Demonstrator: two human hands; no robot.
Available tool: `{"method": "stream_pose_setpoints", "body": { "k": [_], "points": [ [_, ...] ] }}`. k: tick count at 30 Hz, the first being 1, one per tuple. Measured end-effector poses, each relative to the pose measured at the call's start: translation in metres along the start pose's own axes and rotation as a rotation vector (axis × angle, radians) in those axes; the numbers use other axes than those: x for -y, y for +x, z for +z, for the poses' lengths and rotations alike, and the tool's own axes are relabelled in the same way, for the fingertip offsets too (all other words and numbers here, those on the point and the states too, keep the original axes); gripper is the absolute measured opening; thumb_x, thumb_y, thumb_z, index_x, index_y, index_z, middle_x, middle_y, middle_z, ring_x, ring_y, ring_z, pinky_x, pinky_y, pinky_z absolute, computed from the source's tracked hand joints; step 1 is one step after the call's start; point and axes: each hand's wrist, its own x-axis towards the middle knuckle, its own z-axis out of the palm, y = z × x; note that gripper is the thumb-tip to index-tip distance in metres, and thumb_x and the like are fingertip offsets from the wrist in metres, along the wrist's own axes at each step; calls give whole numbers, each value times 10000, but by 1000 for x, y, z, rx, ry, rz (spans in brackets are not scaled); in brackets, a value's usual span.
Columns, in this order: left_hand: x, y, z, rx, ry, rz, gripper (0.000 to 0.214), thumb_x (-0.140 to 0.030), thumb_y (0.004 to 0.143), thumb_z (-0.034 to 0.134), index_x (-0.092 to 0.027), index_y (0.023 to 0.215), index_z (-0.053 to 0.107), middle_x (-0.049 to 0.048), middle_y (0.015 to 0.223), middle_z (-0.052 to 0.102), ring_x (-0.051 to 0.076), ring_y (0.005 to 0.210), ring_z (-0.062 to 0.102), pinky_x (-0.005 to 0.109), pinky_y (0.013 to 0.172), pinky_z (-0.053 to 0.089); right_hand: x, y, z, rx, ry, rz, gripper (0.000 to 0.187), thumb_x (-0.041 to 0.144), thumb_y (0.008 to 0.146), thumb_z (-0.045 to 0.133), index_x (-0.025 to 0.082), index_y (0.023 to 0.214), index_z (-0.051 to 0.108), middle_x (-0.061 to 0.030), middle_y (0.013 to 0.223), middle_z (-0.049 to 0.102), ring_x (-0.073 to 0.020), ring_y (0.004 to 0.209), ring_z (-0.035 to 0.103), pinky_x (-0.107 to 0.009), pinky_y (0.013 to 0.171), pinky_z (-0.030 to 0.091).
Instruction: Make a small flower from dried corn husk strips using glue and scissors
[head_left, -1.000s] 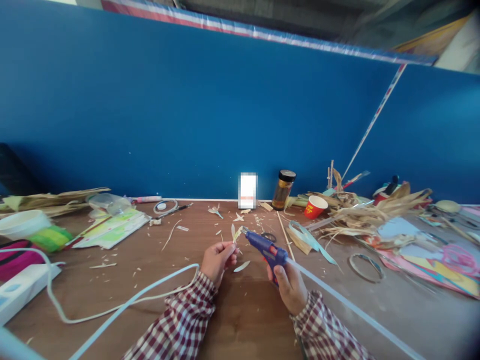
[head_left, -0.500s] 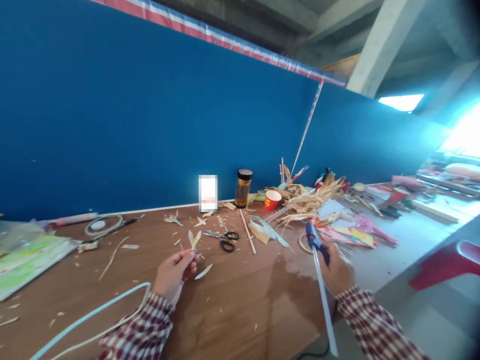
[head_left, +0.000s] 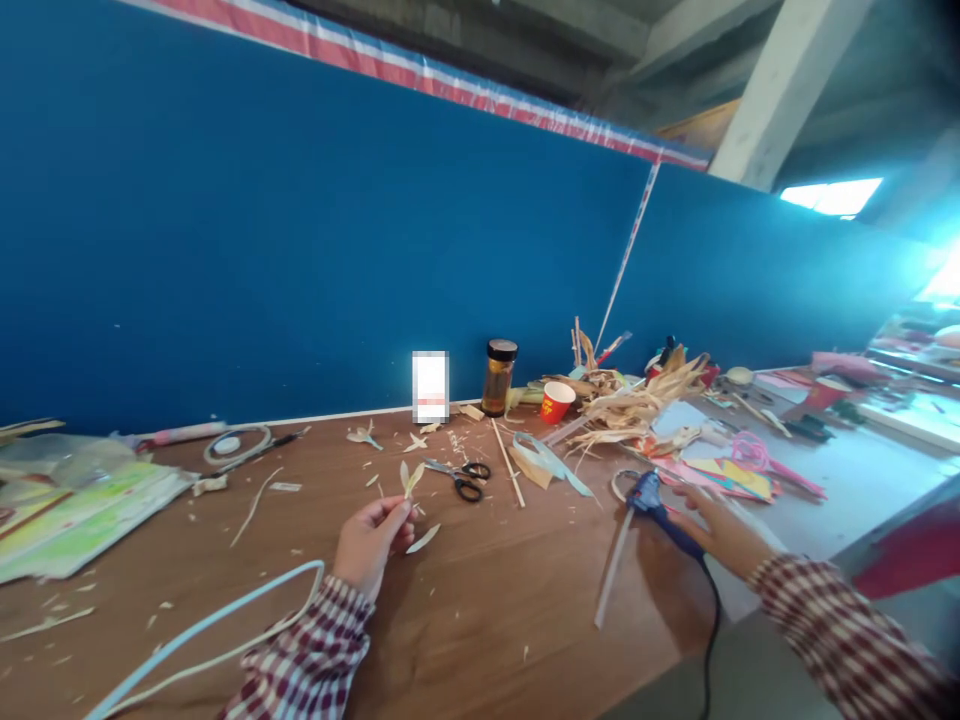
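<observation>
My left hand (head_left: 375, 540) is closed in a pinch on the base of a small flower of pale husk petals (head_left: 410, 480), held just above the brown table. A loose petal (head_left: 424, 539) lies beside those fingers. On the right, a blue glue gun (head_left: 667, 520) rests on the table with a long clear glue stick (head_left: 615, 570) sticking out of it toward me. Beside its handle, my right hand (head_left: 724, 530) is open with fingers stretched out. Black-handled scissors (head_left: 465, 480) lie beyond my left hand.
A jar with a dark lid (head_left: 499, 378), a red paper cup (head_left: 558, 402) and a heap of dry husks (head_left: 645, 400) stand along the blue partition (head_left: 337, 220). Pink scissors (head_left: 780, 470) lie on coloured paper. A pale blue loop (head_left: 217, 620) crosses my left sleeve.
The glue gun has gone from my right hand's grip to lying on the table, and that hand has opened and moved right. My left hand still holds the husk flower.
</observation>
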Motion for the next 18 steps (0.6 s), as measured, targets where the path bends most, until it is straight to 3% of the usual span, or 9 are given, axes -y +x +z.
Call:
{"method": "stream_pose_setpoints", "body": {
  "k": [3,5,7,10,13,16,18],
  "points": [
    [1,1,0,-12,8,-4,321,-324,538,710,-104,746,605,7,614,610,57,462,498,180,464,447,27,3,-30,125,349,-11,285,394,767,455,186,943,538,-97,801,610,-177,632,579,-300,582,460],
    [1,1,1,-14,15,-2,321,-327,542,707,-107,751,604,8,618,612,57,461,500,182,465,446,67,3,-42,186,543,-77,275,397,784,448,188,934,543,-95,818,617,-185,705,590,-297,607,462],
    [2,1,0,-20,19,2,322,-330,543,706,-112,757,605,7,620,615,57,457,500,184,463,444,120,2,-42,219,578,-182,235,372,783,467,201,918,556,-62,804,620,-167,722,584,-288,635,456],
    [2,1,0,-14,14,21,317,-336,544,704,-118,753,606,1,612,615,59,449,499,186,452,439,202,1,-14,359,550,-382,184,323,787,469,211,890,574,-21,768,617,-135,666,568,-259,611,437],
    [1,1,0,-6,5,25,314,-330,544,705,-118,752,604,-3,605,613,57,443,498,182,440,439,264,4,30,378,450,-377,224,352,716,560,188,867,574,-30,728,610,-154,673,560,-259,610,412],
    [-2,0,1,-37,-32,16,302,-291,548,710,-112,766,603,2,603,615,58,447,511,175,439,450,297,10,66,367,312,-224,367,475,651,591,171,855,574,-70,792,602,-191,712,562,-281,603,393],
    [-3,0,1,-59,-72,3,268,-247,560,708,-109,764,601,4,596,615,57,448,522,166,441,455,306,12,79,372,290,-182,351,480,639,601,187,831,580,-56,790,597,-188,714,557,-272,594,381]
  ]
}}
